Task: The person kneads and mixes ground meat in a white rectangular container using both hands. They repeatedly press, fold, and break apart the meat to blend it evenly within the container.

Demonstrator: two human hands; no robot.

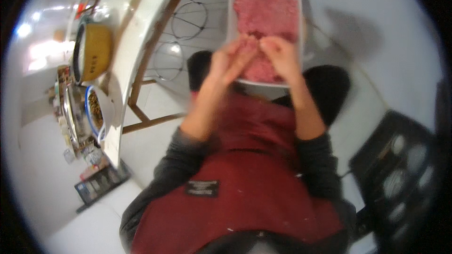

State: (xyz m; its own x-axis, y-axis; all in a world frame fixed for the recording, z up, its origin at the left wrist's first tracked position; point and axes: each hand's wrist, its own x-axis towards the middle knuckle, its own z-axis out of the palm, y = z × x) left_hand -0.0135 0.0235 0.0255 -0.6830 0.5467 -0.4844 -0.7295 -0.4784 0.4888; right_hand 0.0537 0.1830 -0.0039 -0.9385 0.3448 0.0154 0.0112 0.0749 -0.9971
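Observation:
A white rectangular plastic tub [301, 14] holds pink minced meat [266, 12], and it sits before me between my knees. My left hand [229, 58] is over the near part of the tub, with what looks like a lump of mince between thumb and fingers. Close beside it, my right hand [282, 56] has its fingers bent at the meat, near the left fingertips. Blur hides whether the right fingers hold any. A darker gap in the mince shows just beyond both hands.
On the left stands a white-topped table [136, 42] with a brown frame. It bears a yellow pot [97, 53] and a blue-rimmed white bowl [109, 104] of brown bits. Wire rings [189, 20] show beneath it. A black rack [392, 148] with pale round items is at right.

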